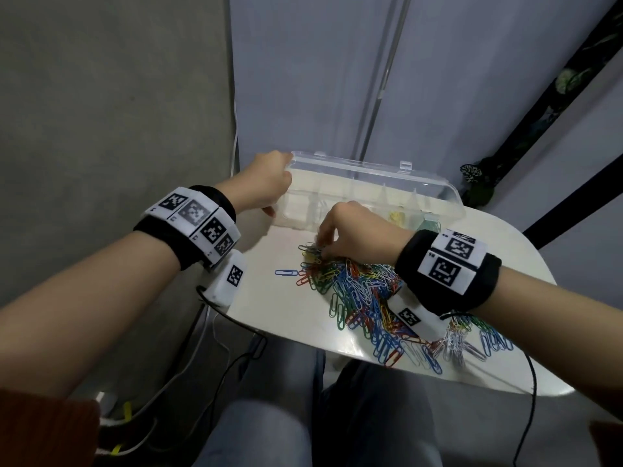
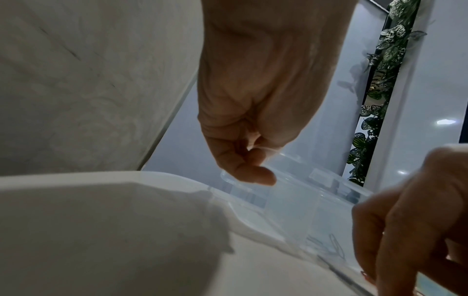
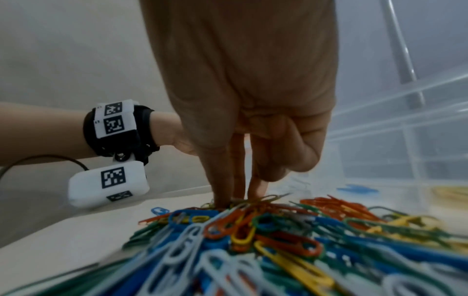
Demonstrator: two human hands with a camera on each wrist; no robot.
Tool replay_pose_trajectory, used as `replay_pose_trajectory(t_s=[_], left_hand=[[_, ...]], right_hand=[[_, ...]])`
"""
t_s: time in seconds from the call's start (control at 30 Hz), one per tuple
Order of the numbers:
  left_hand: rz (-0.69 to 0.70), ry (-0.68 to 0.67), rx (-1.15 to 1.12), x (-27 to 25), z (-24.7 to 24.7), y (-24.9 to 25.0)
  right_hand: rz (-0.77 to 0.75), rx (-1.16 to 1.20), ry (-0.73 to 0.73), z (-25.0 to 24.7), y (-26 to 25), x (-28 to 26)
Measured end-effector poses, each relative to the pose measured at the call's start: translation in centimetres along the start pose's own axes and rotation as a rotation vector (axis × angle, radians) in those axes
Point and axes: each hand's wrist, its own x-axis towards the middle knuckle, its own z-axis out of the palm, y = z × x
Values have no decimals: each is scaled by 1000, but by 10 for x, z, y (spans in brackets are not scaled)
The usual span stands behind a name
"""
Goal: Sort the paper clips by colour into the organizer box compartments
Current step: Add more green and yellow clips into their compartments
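Far left: left hand (image 1: 266, 183) curled over the near-left corner of the clear organizer box (image 1: 364, 193), thumb and fingers clamped on its rim (lid tipped up and back, compartments open toward the sitter). Steadying, by the look of it, not picking. Just right of that, a lone blue clip (image 1: 286, 272) lying apart on the white table (image 1: 269, 308), long axis roughly left-right. Next, the heap of paper clips (image 1: 364, 298) spreading toward the near-right table edge, mixed red, blue, green, yellow, white. Right hand (image 1: 354, 230) directly over the heap's far tip, fingertips (image 3: 222, 200) dug straight down among the clips, thumb and two fingers drawn together; whether pinching one clip or only probing, hard to say, too blurred at the contact. Box just beyond those fingers, so a short forward lift away. Further right, yellow and green clips already in two compartments.
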Motion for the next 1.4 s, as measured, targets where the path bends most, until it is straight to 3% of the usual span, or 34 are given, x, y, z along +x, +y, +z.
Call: replay_pose_trajectory(t_s=[0.13,0.57,0.9,1.13,1.4], left_hand=[[10,2,-2,0,0,-1],[5,6,21,2,1,-1],[10,-3,28,4,0,-3],[16,4,25,2,0,-2],[8,-11,3,3,0,-2]], right_hand=[[12,-5,-7,-2,0,1],[162,397,-8,-48,10,-13],[203,352,-2,-58,11,-20],[221,432,179,-84,6,-7],[306,518,148,-81,10,5]])
